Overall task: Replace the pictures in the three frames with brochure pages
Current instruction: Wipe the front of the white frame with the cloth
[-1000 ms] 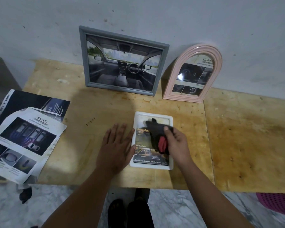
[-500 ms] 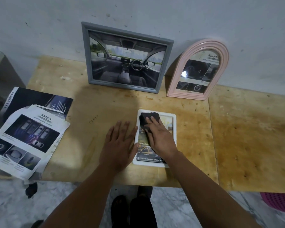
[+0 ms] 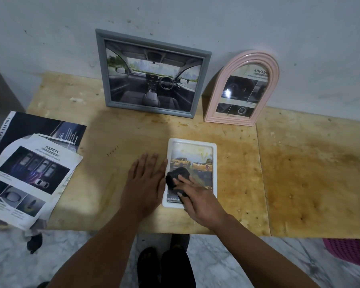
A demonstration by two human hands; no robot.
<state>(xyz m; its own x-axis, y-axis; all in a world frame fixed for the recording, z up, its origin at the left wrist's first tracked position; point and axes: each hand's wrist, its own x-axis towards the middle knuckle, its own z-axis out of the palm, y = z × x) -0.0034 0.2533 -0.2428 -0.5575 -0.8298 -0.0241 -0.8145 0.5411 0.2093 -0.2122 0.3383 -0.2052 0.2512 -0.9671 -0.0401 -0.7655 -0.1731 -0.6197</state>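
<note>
— Along the bench's (image 3: 299, 173) back edge?
— Grey frame (image 3: 153, 72) and pink frame (image 3: 241, 88) both hold brochure pages.
— And the white frame (image 3: 214, 163)?
— Near the front edge, page in. Right hand (image 3: 197, 201) presses a black cloth (image 3: 178, 177) on it; left hand (image 3: 143, 186) lies flat, released, beside it.

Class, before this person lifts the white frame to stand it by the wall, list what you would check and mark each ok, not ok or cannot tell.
1. White frame lies flat on the table: ok.
2. Brochure page with yellow trucks sits inside it: ok.
3. Left hand rests flat beside the frame: ok.
4. Right hand free of the black cloth: not ok, it presses the cloth on the frame.
5. Grey frame and pink arched frame lean on the wall: ok.
6. Back panel fastened: cannot tell.
</note>
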